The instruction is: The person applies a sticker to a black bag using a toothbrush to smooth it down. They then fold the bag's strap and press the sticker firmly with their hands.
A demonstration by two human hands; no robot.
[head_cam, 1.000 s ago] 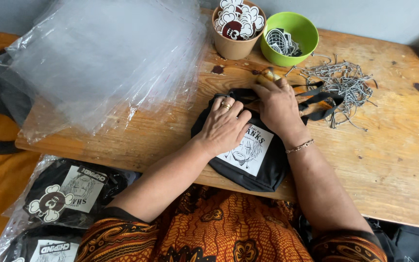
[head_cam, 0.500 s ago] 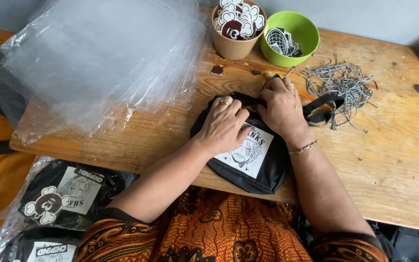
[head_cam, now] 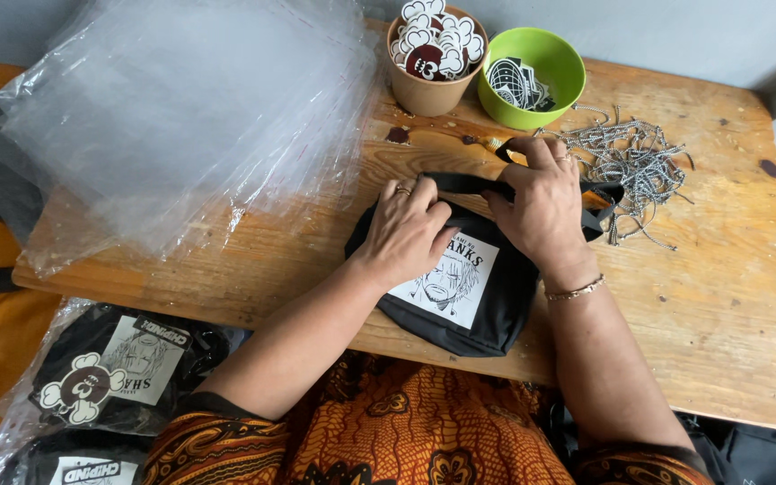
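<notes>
On the strap: both my hands meet at the top edge of the bag point(head_cam: 473, 292).
Left fingers point(head_cam: 424, 202): curled narrow, pinching the strap point(head_cam: 464, 184) where it lies flat along the bag's top.
Right fingers point(head_cam: 532, 175): closed over the strap's other end, thumb tucked under, near the loop that trails right.
Left hand point(head_cam: 406, 233): palm pressing the bag down.
Right hand point(head_cam: 545, 211): resting on the bag's upper right corner.
Change: a second ago my hands lay bunched over the top; now the strap is drawn out straight between them, and the bag has slid a little nearer to me.
Meaning: I judge the strap is being folded flat against the bag.
Bag: black, white printed patch facing up, at the table's point(head_cam: 729, 296) near edge.
Beyond: chains point(head_cam: 639, 162) heaped just right of my hand; green bowl point(head_cam: 536, 76) and paper cup point(head_cam: 433, 54) behind.
Left side: clear sleeves point(head_cam: 181, 126) stacked; bagged pouches point(head_cam: 110, 373) below the table.
</notes>
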